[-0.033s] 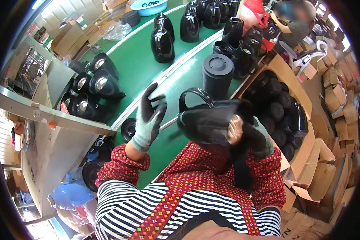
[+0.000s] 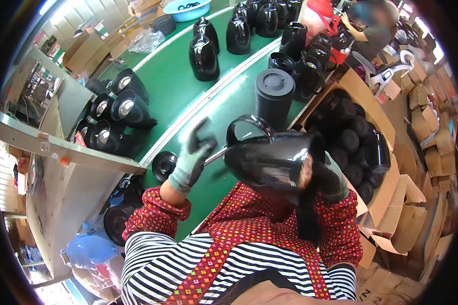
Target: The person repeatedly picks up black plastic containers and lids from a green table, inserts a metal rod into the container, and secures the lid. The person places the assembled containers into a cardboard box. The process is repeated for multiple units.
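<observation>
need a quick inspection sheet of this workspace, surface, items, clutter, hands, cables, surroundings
surface: green table, divided by a pale strip
job's things: black jug off the table, handle upward; upright black jugs beyond; stack of black discs nearby
clutter: crumpled clear plastic and light-blue basin at the far left; black round lid beside the left hand
hands: left hand gloved, open, holding nothing; right hand gloved, holding the jug's right end, fingers partly hidden
cables: nothing seen
surroundings: open carton of black items at right; cardboard beyond; another person at upper right
</observation>
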Demonstrator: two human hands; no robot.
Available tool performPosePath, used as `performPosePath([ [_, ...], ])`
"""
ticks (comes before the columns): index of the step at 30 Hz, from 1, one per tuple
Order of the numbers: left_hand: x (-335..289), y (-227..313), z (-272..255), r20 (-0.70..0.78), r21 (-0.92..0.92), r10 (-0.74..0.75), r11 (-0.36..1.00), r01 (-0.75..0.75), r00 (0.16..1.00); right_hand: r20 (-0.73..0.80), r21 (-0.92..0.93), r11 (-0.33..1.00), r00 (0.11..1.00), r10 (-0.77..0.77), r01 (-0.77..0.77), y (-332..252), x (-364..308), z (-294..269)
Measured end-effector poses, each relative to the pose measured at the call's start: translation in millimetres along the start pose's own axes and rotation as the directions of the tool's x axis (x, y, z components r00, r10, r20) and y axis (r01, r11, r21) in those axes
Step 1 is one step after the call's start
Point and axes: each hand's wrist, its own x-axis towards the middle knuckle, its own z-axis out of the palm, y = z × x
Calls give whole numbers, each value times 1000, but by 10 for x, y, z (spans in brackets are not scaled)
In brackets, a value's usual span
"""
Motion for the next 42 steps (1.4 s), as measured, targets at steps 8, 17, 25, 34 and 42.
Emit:
performPosePath([
  [8, -175, -1171, 205, 664, -439, -94, 754, 489, 741, 208, -191, 954, 941, 268, -230, -437, 354, 663],
  [17, -138, -1025, -159, 476, -517, -171, 739, 432, 863, -24, -866, -467, 948, -317, -178, -409, 1907, 107],
  [25, -85, -944, -259, 412, -491, -162, 790, 368, 897, 88, -865, -481, 901, -424, -141, -305, 2118, -348],
  [34, 319, -1114, 714, 659, -313, -94, 868, 386, 746, 20, -923, 323, 862, -506, 210, -131, 326, 477],
  [42, 191, -1136, 936, 719, -154, -30, 967, 201, 694, -186, -860, 493, 815, -549, 136, 50, -392, 490],
])
